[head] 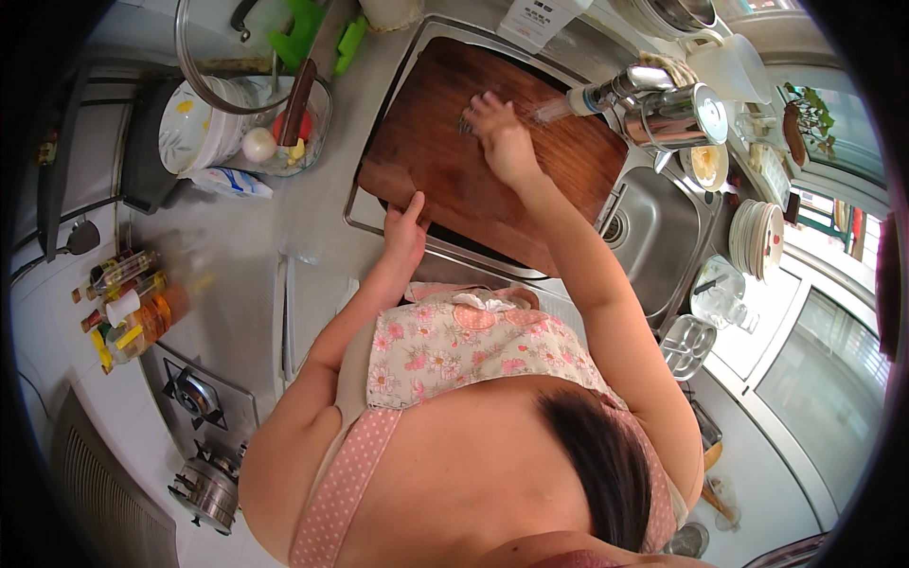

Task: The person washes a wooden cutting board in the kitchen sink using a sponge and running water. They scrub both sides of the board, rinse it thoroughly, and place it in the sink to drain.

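A large, wet, dark wooden cutting board point(440, 135) lies over the left basin of a steel sink. My left hand point(406, 231) grips its near left edge, thumb on top and the other fingers hidden below. Palm down on the board's upper middle is my right hand point(501, 131), its fingers apart and blurred. A small greyish patch by those fingertips is too blurred to name. Just right of this hand, water point(550, 110) runs from the faucet point(603, 92) onto the wood.
The right sink basin point(643, 231) lies beside the board. Stacked bowls point(206, 121) and a glass tray point(323, 106) with a white onion point(258, 145) stand to the left. Plates point(749, 238) line the right side. Seasoning bottles point(142, 305) and a gas burner point(195, 397) are lower left.
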{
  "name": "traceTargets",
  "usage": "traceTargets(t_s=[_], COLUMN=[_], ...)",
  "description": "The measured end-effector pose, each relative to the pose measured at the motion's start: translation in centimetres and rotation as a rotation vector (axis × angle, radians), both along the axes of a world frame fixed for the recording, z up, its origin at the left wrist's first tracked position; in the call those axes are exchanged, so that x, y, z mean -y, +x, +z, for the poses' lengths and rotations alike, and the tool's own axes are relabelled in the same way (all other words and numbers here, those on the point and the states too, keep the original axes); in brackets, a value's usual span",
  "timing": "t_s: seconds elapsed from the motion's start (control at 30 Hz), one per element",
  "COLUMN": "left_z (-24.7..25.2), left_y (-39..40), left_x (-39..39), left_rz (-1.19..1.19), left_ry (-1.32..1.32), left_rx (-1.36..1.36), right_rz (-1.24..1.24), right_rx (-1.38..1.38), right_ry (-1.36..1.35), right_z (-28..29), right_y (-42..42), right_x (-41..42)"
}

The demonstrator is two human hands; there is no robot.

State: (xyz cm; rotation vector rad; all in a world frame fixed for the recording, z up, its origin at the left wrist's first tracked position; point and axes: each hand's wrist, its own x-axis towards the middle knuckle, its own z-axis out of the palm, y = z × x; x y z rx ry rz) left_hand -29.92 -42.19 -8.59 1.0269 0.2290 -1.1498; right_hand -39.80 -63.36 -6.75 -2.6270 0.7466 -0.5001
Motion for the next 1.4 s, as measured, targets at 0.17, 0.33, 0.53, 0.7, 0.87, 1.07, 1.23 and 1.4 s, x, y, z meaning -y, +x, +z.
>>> traceTargets(t_s=[0.17, 0.33, 0.53, 0.7, 0.87, 1.07, 1.23, 1.4], left_z=[-0.7, -0.7, 0.0, 0.0, 0.4, 0.2, 0.1, -0.2], left_y=[0.1, 0.1, 0.0, -0.1, -0.1, -0.1, -0.2, -0.3], left_x=[-0.4, 0.0, -0.1, 0.1, 0.1, 0.4, 0.1, -0.2], left_rz=[0.000, 0.003, 0.042, 0.031, 0.061, 0.035, 0.057, 0.069], left_ry=[0.006, -0.010, 0.023, 0.003, 0.013, -0.017, 0.002, -0.004], left_rx=[0.000, -0.018, -0.040, -0.030, -0.023, -0.017, -0.009, -0.016], right_rz=[-0.007, -0.182, -0.006, -0.251, 0.099, -0.128, -0.023, 0.031], right_rx=[0.050, 0.030, 0.097, 0.132, 0.042, 0.169, 0.117, 0.084], right_ry=[-0.033, -0.121, -0.071, -0.088, -0.118, -0.092, -0.008, -0.084], right_z=[-0.3, -1.3, -0.9, -1.5, -1.0, -1.3, -0.7, -1.3], right_y=[-0.5, 4.6, 9.6, 11.8, 11.0, 12.2, 11.9, 9.2], right_x=[2.8, 4.4, 3.1, 7.0, 3.1, 7.0, 3.9, 4.4])
